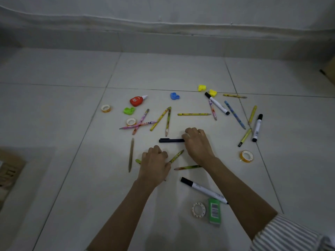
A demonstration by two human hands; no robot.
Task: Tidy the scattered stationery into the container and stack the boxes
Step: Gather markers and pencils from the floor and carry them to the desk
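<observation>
Pencils, markers, tape rolls and sharpeners lie scattered on the tiled floor [72,178]. My right hand [196,142] is curled over one end of a black pen [170,140] lying flat. My left hand [154,165] is closed on a yellow-green pencil [176,156] whose tip points up and right; another green end [138,161] shows at its left. A further pencil [187,167] lies under my right wrist. A white marker with a black cap [201,189] lies beside my right forearm. No container shows in full.
A cardboard box [9,171] sits at the left edge, and a corner of another box [330,71] at the right edge. A red glue bottle [137,100], a green eraser [214,211] and a tape roll [198,209] lie around. The wall runs along the back.
</observation>
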